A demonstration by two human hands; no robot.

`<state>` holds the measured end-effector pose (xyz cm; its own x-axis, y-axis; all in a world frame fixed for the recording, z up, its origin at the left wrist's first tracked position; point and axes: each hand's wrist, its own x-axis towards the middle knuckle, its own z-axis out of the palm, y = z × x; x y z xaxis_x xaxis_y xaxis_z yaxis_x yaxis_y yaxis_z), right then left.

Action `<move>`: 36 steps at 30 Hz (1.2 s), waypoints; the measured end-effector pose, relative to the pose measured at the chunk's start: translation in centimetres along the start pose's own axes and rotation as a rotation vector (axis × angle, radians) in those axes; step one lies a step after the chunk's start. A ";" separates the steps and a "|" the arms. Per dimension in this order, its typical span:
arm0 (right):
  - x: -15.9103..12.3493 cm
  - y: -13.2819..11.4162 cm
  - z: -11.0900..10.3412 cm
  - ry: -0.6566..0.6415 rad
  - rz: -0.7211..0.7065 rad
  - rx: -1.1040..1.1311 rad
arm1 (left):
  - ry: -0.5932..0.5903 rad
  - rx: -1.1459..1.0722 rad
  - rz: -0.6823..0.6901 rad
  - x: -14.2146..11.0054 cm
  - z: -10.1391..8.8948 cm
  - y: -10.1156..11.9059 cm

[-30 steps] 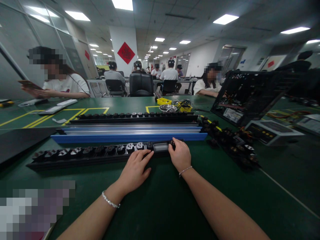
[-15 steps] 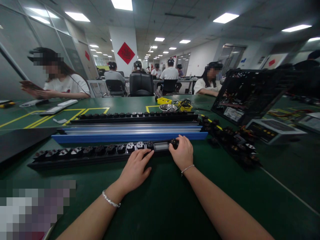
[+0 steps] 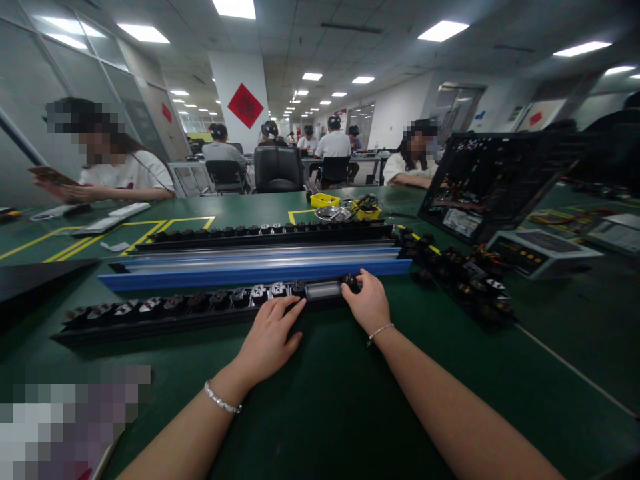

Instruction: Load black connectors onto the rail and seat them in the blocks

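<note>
A long black rail (image 3: 165, 328) lies across the table in front of me, with a row of black and white socket modules (image 3: 219, 299) set along it. My left hand (image 3: 270, 337) rests against the rail's near side, its fingers stretched out and its thumb apart. Its fingertips are by the last black module (image 3: 299, 289) of the row. Farther right, my right hand (image 3: 367, 301) grips a single black socket module (image 3: 351, 283) between thumb and fingers at the rail's right part. A bare grey stretch of channel (image 3: 323, 291) shows between the two modules.
Blue and silver rails (image 3: 260, 268) lie just beyond, then another rail of modules (image 3: 260, 233). Loose black modules (image 3: 465, 280) are heaped to the right, near a power supply (image 3: 543, 252) and an open computer case (image 3: 490, 187). Yellow bins (image 3: 325, 200) and a metal dish (image 3: 333, 213) stand behind.
The right hand and its module have shifted slightly right along the rail, so the gap looks a little wider. My left hand stays put. The whole view has turned slightly.
</note>
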<state>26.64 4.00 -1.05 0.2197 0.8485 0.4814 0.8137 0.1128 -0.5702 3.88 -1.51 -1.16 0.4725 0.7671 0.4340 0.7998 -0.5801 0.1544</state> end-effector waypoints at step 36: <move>0.3 0.8 -0.4 -0.040 0.196 0.096 | -0.025 -0.004 -0.012 0.0 0.0 0.1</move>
<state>27.54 4.17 -1.07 0.3459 0.8787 0.3291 0.7018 -0.0095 -0.7123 3.96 -1.58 -1.10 0.4715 0.7807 0.4102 0.8042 -0.5715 0.1631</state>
